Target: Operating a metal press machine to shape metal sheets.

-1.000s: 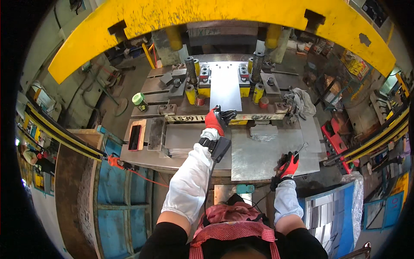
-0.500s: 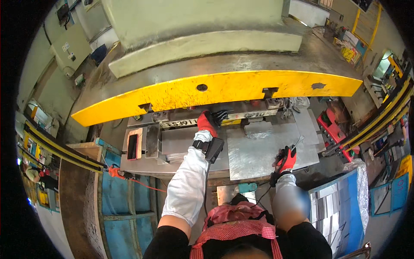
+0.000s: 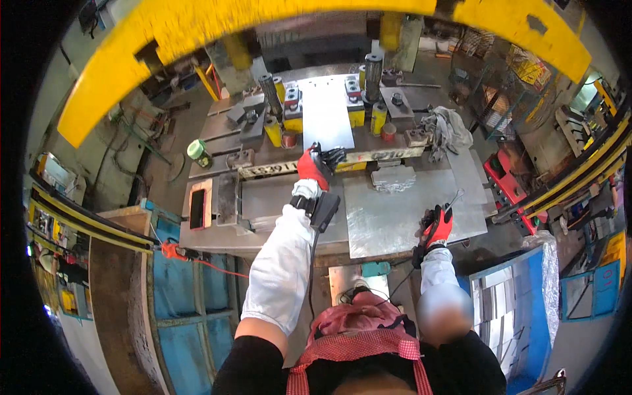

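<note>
My left hand (image 3: 318,166), in a red and black glove, is at the near end of a pale flat metal sheet (image 3: 328,118). Its fingers stretch to the right by the sheet's edge; whether they touch it is unclear. The sheet lies in the press die (image 3: 356,118), between dark posts and yellow blocks. My right hand (image 3: 437,226), gloved alike, is closed round a thin metal rod with a looped tip (image 3: 454,200). That hand is over the right edge of a large metal sheet (image 3: 378,224) on the table.
The yellow press beam (image 3: 296,18) is above the die. A small metal stack (image 3: 394,178) rests on the large sheet. Around are a phone (image 3: 197,208), a green-lidded jar (image 3: 197,151), grey cloth (image 3: 447,130) and a blue bin (image 3: 536,309) of metal pieces at right.
The yellow beam has risen, uncovering the die and the pale sheet in it. My left hand has shifted slightly away from me. My right hand stays nearly in place with the rod.
</note>
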Demonstrator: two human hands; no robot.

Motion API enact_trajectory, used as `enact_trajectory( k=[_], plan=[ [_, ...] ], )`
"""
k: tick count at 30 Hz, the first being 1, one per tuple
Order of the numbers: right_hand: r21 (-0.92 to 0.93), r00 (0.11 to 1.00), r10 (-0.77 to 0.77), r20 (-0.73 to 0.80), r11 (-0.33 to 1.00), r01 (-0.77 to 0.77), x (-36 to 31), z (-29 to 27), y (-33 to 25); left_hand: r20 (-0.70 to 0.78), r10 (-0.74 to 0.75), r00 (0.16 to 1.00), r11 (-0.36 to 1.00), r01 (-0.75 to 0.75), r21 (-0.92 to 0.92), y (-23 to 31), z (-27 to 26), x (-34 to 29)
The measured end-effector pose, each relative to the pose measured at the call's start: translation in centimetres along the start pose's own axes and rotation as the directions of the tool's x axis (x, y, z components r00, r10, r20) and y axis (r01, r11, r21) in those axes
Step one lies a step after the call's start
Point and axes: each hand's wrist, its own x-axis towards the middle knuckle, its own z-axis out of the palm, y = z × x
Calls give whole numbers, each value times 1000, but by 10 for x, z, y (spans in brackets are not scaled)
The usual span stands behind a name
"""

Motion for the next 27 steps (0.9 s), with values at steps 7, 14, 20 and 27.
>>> enact_trajectory(
  k=[7,14,20,27],
  plan=[
    [-129,997,-41,70,990,50,12,-10,3,-22,-28,999,993,30,115,-1,11,-3],
    [-94,952,-34,305,993,65,-15,-2,-33,29,-44,999,999,44,8,1,9,-6],
    [-223,673,111,731,971,83,-46,155,-94,-6,-21,1000,999,22,44,1,7,-10],
    [-166,149,96,984,795,583,17,333,-87,-15,40,999,984,-37,177,-8,14,-1]
  ],
)
